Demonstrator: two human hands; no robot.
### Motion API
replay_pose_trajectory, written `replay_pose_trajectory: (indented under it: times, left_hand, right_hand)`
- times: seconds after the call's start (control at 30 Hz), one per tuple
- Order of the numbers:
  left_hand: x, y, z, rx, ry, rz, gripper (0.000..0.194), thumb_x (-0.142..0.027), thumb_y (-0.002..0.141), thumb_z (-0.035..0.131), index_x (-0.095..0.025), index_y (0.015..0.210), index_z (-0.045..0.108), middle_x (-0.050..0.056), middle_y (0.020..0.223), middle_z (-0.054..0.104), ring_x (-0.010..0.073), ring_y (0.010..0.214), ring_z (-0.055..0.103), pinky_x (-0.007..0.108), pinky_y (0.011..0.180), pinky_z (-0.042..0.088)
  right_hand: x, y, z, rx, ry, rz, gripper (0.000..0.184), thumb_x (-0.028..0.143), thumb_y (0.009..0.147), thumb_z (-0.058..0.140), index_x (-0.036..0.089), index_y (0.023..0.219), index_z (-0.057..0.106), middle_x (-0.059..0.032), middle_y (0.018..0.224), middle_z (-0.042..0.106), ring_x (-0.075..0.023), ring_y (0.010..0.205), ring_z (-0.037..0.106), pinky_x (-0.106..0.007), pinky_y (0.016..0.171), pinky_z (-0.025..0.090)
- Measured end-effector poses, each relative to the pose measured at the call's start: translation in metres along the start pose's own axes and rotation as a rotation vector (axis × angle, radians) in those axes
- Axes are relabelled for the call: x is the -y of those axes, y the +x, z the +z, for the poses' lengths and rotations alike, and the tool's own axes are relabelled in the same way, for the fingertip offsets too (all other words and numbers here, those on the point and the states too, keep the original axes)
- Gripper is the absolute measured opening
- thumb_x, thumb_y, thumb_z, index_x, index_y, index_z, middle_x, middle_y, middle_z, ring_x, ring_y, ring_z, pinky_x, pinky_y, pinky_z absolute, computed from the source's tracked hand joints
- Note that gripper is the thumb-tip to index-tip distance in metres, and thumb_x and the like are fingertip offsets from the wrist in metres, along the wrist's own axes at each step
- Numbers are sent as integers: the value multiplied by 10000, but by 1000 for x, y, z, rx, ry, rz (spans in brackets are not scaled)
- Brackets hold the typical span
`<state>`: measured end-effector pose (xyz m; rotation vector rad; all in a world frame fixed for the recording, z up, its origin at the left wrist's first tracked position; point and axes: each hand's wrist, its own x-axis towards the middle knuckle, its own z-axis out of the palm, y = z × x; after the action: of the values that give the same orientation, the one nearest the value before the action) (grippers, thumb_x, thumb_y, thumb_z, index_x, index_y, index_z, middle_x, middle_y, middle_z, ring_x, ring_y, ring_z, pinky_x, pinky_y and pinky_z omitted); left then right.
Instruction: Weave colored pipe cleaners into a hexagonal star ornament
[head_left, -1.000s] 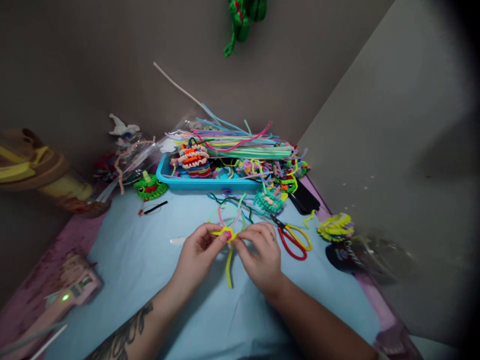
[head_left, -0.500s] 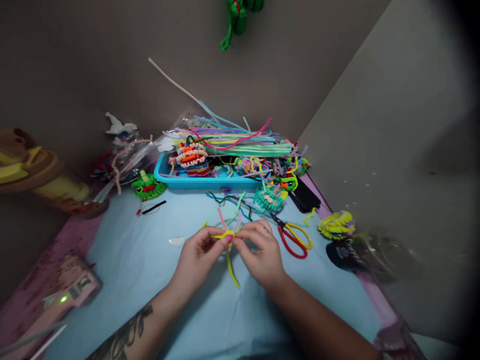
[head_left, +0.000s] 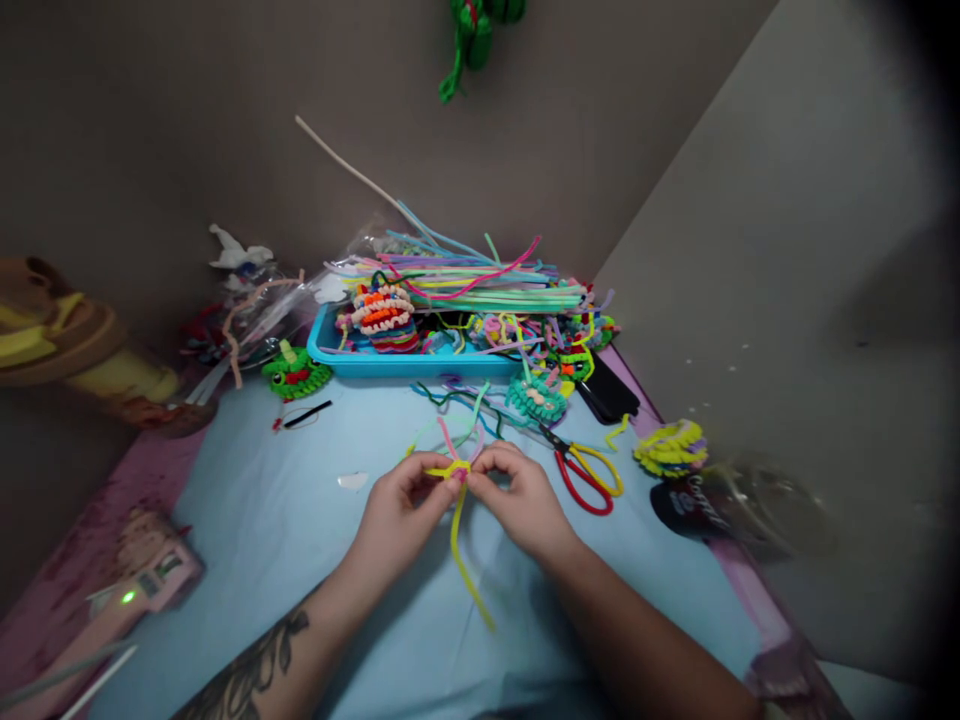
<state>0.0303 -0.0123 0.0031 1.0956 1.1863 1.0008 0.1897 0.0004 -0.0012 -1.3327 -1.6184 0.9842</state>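
Observation:
Between my two hands is a small piece of twisted pipe cleaners [head_left: 459, 467], yellow and pink at its middle, with pink and lilac ends standing up. My left hand [head_left: 409, 497] pinches its left side between thumb and finger. On the other side my right hand [head_left: 517, 497] is closed on the piece with thumb and fingertips. A long yellow pipe cleaner end [head_left: 466, 572] hangs below the fingers toward me. Just right of my right hand lie scissors [head_left: 585, 478] with one red and one yellow handle. The fingertips partly hide the twisted centre.
A blue tray [head_left: 420, 368] at the back holds many pipe cleaners [head_left: 487, 285] and finished fuzzy pieces. Left of it sits a green fuzzy figure [head_left: 298, 374]. A phone [head_left: 609, 390], a yellow fuzzy piece [head_left: 670, 448] and a dark cup [head_left: 686, 507] line the right edge.
The yellow end below my hands now hangs out longer, reaching farther down toward me. Both hands stay closed on the piece in nearly the same place.

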Motion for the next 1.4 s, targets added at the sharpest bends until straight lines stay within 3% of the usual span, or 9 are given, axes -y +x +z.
replay_pose_trajectory:
  times: [0.07,0.17,0.3,0.43,0.67,0.87,1.0,1.13,1.4]
  left_hand:
    - [-2,2,0,-21,-66,-46,251,-319,714,736,-152,877,643,43,801,709,146,720,630,251,672,478]
    - [-5,4,-2,-84,-179,-99,303,-345,671,773,-158,849,614,29,764,705,133,690,625,232,646,460]
    - [-9,7,-4,-122,-298,-122,320,-344,652,791,-156,820,595,-6,683,664,93,609,572,198,586,416]
    - [-9,7,-2,-116,-356,-133,350,-334,632,802,-161,821,564,-17,681,653,83,606,552,188,582,404]
    - [-3,6,-1,-125,-163,7,278,-327,707,723,-197,807,498,-39,648,622,107,595,559,208,567,403]
    - [2,5,-3,-60,194,184,146,-307,780,639,-193,784,547,-26,663,592,134,632,579,240,601,430]
    - [2,8,-5,-67,94,112,183,-318,766,648,-193,818,526,-26,642,614,138,606,593,243,583,440]
    - [-2,10,-6,-58,-66,34,239,-323,748,660,-195,854,488,-36,587,635,139,568,609,246,575,448]
    - [-6,5,-2,-69,-107,68,246,-309,733,688,-196,840,498,-25,637,663,141,628,631,259,629,469]
  right_hand:
    - [-1,-2,0,-75,-1,-54,51,184,774,612,200,727,626,-20,768,600,-192,801,568,-330,740,443]
    - [-2,-7,1,-197,-133,-291,199,112,816,541,227,934,652,-42,897,587,-195,889,551,-361,799,441]
    - [0,-14,4,-140,-401,-601,253,105,818,576,265,995,660,-55,957,550,-211,948,503,-397,860,433]
    - [1,-15,10,-121,-436,-692,194,102,808,607,250,914,675,-48,913,573,-201,906,492,-379,841,452]
    - [1,-13,12,-113,-246,-682,179,87,789,611,247,827,684,-23,816,601,-175,819,523,-358,783,451]
    - [10,-8,3,-181,7,-365,128,182,774,667,224,653,658,-11,736,584,-180,775,567,-336,719,457]
    - [8,-4,3,-165,11,-262,26,219,759,683,228,737,671,-20,813,584,-187,817,567,-332,745,458]
    - [2,-4,5,-201,-154,-307,144,171,736,691,238,863,674,-30,871,581,-204,878,543,-355,796,435]
    - [-2,-9,11,-232,-364,-379,79,166,807,603,229,810,650,-44,917,543,-217,924,508,-391,825,420]
